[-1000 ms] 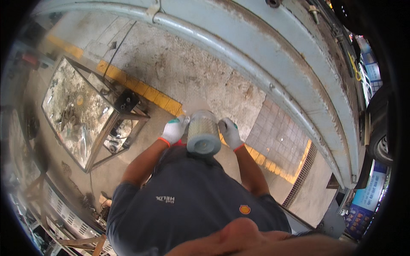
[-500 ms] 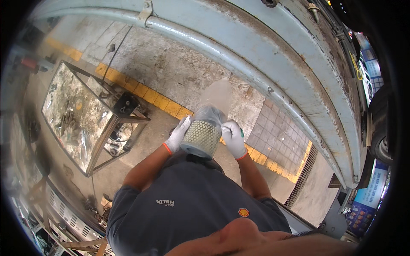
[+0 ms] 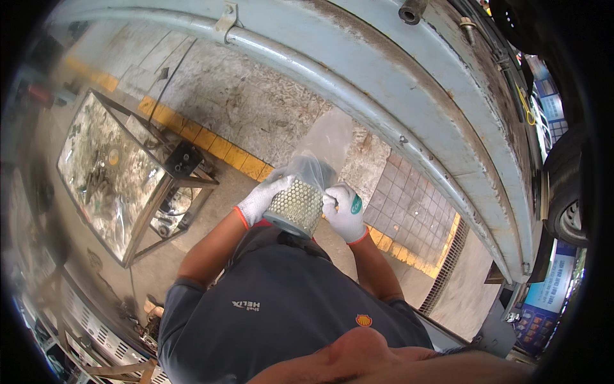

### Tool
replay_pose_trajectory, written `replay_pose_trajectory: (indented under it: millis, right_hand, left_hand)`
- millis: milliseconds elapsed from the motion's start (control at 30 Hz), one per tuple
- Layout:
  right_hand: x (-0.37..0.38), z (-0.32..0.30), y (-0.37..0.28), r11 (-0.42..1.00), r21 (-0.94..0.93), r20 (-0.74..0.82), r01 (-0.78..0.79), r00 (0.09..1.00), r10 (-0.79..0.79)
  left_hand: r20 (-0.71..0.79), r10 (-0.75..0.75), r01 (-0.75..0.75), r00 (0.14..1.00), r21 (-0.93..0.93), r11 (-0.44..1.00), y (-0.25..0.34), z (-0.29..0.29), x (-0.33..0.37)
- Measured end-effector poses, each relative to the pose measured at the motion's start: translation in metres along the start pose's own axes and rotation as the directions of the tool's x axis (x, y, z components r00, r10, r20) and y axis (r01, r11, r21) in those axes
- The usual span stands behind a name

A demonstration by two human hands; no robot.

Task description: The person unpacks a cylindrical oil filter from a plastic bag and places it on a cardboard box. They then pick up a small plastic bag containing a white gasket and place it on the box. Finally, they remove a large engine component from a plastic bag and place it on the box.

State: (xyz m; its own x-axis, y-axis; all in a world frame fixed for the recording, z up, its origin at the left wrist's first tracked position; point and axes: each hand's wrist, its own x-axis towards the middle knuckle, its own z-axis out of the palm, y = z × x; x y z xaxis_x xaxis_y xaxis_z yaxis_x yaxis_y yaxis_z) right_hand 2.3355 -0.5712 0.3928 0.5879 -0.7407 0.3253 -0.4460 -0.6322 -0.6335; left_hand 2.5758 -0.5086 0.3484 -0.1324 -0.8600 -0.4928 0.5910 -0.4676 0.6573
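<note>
In front of my chest is a cylindrical air filter (image 3: 295,203), with perforated mesh round its side and a grey end ring towards me. My left hand (image 3: 270,193), in a white glove with an orange cuff, grips the filter's left side. A clear plastic bag (image 3: 325,142) covers the far part of the filter and stretches on beyond it. My right hand (image 3: 345,211), gloved the same way, pinches the bag's edge at the filter's right side. Its fingertips are closed on the plastic.
To the left stands a stained metal-topped work table (image 3: 110,182) with a black box (image 3: 185,159) at its corner. A large light-blue steel beam (image 3: 396,96) curves across the far and right side. A yellow painted line (image 3: 220,146) and a floor grating (image 3: 449,262) cross the ground.
The filter has tilted slightly, and the bag's loose far end now leans more to the right. My left hand has slid further over the filter's side. My right hand has shifted slightly towards me.
</note>
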Motion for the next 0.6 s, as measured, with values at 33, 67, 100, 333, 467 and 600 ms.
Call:
replay_pose_trajectory:
  millis: [33,67,100,333,467,600]
  right_hand:
    - [-0.003,0.002,0.000,1.000,-0.008,0.008,-0.026,1.000,0.026]
    - [-0.004,0.004,0.001,0.999,0.008,0.033,-0.046,0.998,0.046]
    - [-0.003,0.008,0.002,0.999,0.035,0.051,-0.018,0.999,0.016]
    - [-0.012,0.022,-0.001,0.989,0.101,0.155,-0.108,0.984,0.091]
    - [-0.026,0.030,0.019,0.924,0.166,0.174,-0.343,0.933,0.315]
    - [-0.053,0.038,0.043,0.722,0.295,0.311,-0.626,0.778,0.547]
  left_hand:
    - [-0.028,-0.029,0.028,0.999,-0.033,0.999,-0.001,-0.001,-0.001]
    - [-0.078,-0.054,0.052,0.995,-0.033,0.998,-0.004,-0.004,0.000]
    - [-0.063,-0.075,0.074,0.995,-0.019,0.997,-0.009,-0.010,0.004]
    - [0.405,0.084,-0.399,0.910,0.913,-0.082,-0.064,-0.081,0.032]
    - [0.241,0.264,-0.307,0.934,0.919,0.248,-0.078,-0.087,0.026]
    - [-0.052,-0.011,0.045,0.999,0.741,0.670,-0.044,-0.063,0.005]
